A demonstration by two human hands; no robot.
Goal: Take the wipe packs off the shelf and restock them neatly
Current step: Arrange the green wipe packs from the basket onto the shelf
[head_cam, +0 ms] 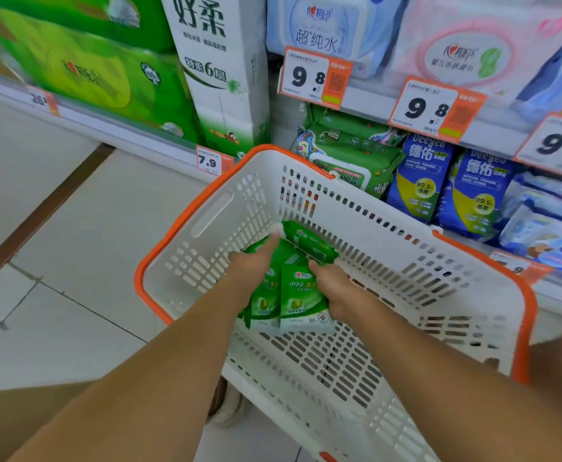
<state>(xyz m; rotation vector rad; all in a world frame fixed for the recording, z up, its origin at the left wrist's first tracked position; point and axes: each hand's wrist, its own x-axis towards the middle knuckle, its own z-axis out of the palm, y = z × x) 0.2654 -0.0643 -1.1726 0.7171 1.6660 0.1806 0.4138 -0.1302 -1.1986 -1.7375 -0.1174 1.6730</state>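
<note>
Packs: small green wipe packs [301, 295] lay bunched inside a white basket [373, 361] with an orange rim, near its far-left corner; one more green pack [309, 241] leaned tilted against the perforated far wall, just above the bunch.
Feel: judged light and soft, pillow-like film pouches that would give under the fingers; glossy wrap looked slippery, so a loose stack would likely slide apart.
Fragility: judged low; creasing the film or snagging a flap seemed the only worry, though no flap could be made out.
Hold: best taken by the flat faces, squeezed together from both sides as one bundle, or pinched at a sealed end when lifted singly.
Left hands: left hand [256, 265] reached into the bunch from the left, fingers curled around the left-side packs, one fingertip stretched up toward the tilted pack.
Right hands: right hand [336, 288] gripped the right edge of the front pack, fingers curled behind it, thumb side touching the film.
Basket: held tilted in front of the shelf [406, 101], how it was supported hidden.
Shelf: larger green wipe packs [349, 151] and blue packs [423, 181] stood beneath orange price tags [313, 76], just beyond the basket's far rim.
Progress: judged mid-way, packs off the shelf, restocking not yet done.
</note>
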